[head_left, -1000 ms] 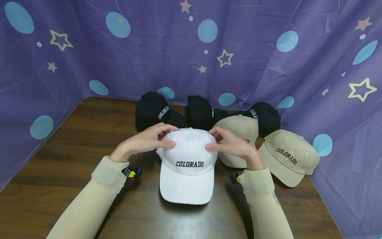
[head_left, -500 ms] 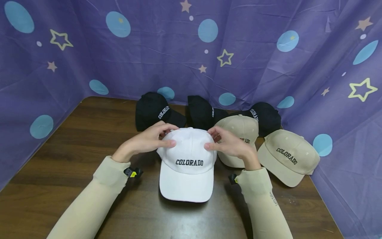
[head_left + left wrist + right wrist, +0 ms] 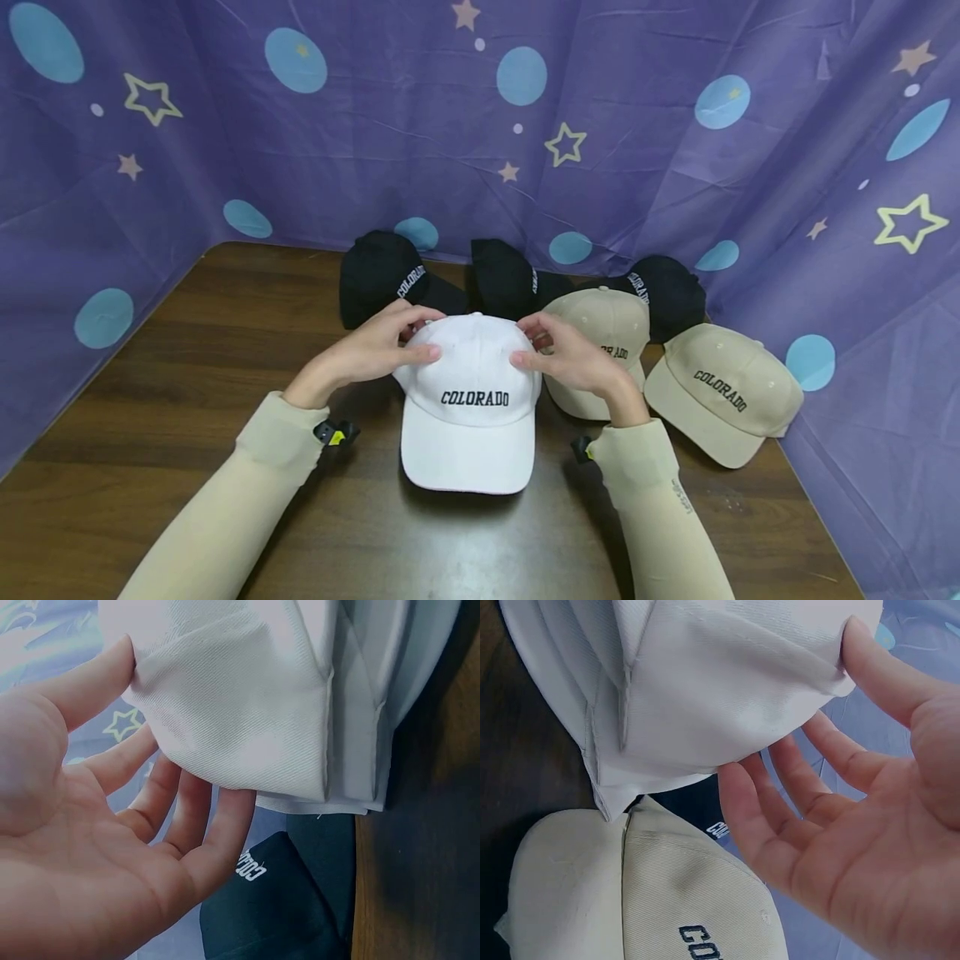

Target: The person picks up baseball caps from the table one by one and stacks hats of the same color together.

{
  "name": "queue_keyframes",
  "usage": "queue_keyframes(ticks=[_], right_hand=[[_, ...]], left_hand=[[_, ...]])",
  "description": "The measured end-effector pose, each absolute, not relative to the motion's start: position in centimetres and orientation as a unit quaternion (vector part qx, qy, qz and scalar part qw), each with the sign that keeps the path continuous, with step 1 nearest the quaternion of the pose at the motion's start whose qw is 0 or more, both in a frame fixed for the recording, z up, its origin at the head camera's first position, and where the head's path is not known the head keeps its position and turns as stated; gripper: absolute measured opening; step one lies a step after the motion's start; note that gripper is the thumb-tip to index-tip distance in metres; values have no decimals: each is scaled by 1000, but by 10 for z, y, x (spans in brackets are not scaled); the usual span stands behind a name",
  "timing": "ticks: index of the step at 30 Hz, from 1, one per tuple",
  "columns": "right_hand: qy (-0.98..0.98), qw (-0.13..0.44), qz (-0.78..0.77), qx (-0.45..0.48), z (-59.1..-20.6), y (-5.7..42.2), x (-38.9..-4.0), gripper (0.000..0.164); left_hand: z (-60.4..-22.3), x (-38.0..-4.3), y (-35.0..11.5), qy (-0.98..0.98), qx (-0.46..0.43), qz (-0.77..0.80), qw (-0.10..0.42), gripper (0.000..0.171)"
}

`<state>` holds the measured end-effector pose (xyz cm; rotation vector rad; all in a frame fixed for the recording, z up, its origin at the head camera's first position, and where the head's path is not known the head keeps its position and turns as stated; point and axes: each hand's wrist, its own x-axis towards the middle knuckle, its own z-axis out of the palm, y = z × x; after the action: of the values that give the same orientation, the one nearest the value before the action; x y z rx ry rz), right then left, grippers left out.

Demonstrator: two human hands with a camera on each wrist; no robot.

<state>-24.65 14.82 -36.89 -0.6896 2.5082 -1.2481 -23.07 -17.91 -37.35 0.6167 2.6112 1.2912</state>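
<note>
A white baseball cap (image 3: 476, 367) with black COLORADO lettering is in the middle of the head view, brim toward me. In the left wrist view, layered edges show white caps (image 3: 240, 712) nested together; their number is unclear. My left hand (image 3: 371, 346) grips the crown's left side, thumb in front and fingers behind. On the opposite side my right hand (image 3: 573, 354) holds the crown the same way. Whether the caps touch the table cannot be told. In the right wrist view the white caps (image 3: 727, 690) hang over a beige cap (image 3: 682, 892).
Black caps stand along the back: one at left (image 3: 382, 279), one in the middle (image 3: 502, 283), one at right (image 3: 667, 300). Two beige caps, a nearer one (image 3: 723, 392) and one partly behind my right hand (image 3: 600, 317), lie right on the wooden table (image 3: 150, 450). A purple curtain (image 3: 360, 125) surrounds it.
The white caps have shifted slightly away from me, their brim edge moving up in the head view. Both hands move with them and keep their hold. The other caps stay put.
</note>
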Motion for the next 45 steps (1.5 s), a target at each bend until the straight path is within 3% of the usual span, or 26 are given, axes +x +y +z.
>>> queue_keyframes(ticks=[22, 25, 31, 35, 40, 45], right_hand=[[855, 106, -422, -281, -361, 160, -249, 52], [855, 101, -428, -275, -358, 161, -248, 54], [855, 74, -433, -274, -350, 161, -245, 56], [858, 49, -428, -280, -345, 158, -241, 56], [857, 22, -429, -286, -339, 153, -235, 56], [853, -5, -425, -302, -335, 148, -230, 55]], left_hand=[[-368, -236, -191, 872, 221, 432, 57, 53], [-368, -239, -197, 877, 208, 432, 27, 52], [-373, -249, -215, 873, 114, 468, -70, 52], [-377, -252, -230, 859, 47, 499, -107, 56], [-384, -257, -245, 840, -16, 535, -95, 72], [-399, -267, -259, 812, -39, 580, -52, 83]])
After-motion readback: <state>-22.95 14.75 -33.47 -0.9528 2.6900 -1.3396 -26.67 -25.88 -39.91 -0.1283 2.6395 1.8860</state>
